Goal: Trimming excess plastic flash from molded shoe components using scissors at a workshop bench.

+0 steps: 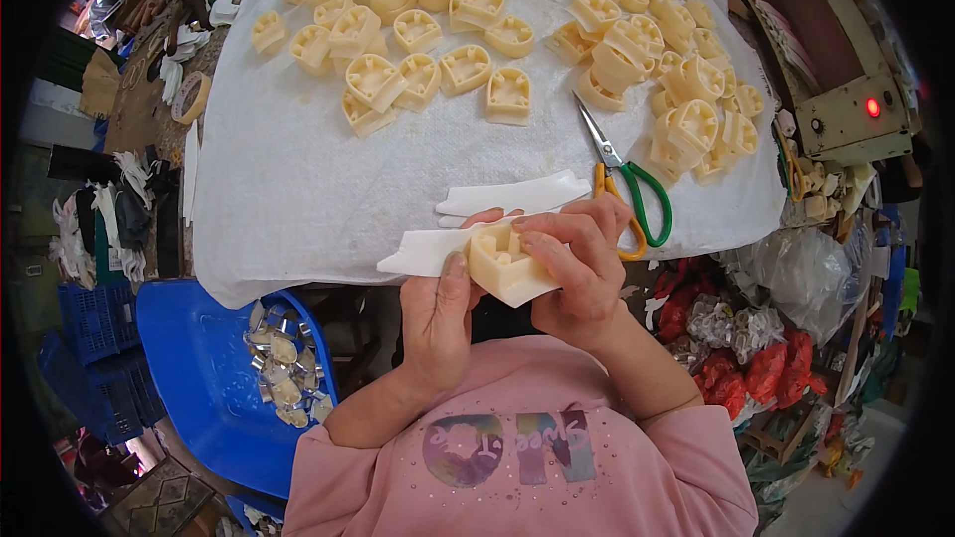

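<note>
White cloth (298,189) beyond; both hands (517,273) grip, seemingly, one cream moulded part (502,264).

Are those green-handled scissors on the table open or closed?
Closed. The scissors lie flat on the white cloth, blades together in one point, handle loops side by side.

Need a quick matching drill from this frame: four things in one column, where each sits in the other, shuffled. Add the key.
1. scissors
2. cream plastic part
3. blue bin
4. white strip

A. below the table edge, at the person's left
B. held between left hand and right hand
C. lying on the cloth just beyond the hands
D. on the cloth right of the hands, green and orange handles

1-D, 2-B, 3-A, 4-C
</note>
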A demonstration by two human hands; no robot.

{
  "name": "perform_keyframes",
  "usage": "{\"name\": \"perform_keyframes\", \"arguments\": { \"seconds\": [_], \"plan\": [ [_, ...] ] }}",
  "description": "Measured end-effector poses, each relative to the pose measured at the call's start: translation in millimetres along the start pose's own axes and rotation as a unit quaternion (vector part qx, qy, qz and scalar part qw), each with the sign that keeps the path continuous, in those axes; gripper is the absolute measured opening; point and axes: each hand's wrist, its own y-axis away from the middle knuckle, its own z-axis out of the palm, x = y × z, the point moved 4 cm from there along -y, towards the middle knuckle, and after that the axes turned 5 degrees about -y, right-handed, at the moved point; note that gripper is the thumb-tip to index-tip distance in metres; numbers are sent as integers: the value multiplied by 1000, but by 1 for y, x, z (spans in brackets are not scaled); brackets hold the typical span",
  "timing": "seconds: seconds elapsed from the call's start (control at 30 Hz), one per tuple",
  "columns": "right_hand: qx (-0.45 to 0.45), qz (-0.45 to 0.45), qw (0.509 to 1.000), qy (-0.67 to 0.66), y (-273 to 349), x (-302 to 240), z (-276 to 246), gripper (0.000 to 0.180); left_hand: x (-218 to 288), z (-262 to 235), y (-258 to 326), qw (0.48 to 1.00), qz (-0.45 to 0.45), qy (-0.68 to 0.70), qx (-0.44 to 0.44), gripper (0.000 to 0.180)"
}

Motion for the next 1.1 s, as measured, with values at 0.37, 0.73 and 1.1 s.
{"name": "perform_keyframes", "arguments": {
  "seconds": [0.37,0.73,1.1],
  "plan": [
    [-51,-6,997,59,-2,4,-8,40,7,-27,-7,981,66,-141,117,32],
    [-267,98,949,134,-3,-3,-3,36,-9,-22,-3,971,-16,-227,70,31],
    [-261,95,953,122,8,4,2,31,-2,-6,-2,859,88,-504,4,33]
  ]
}}
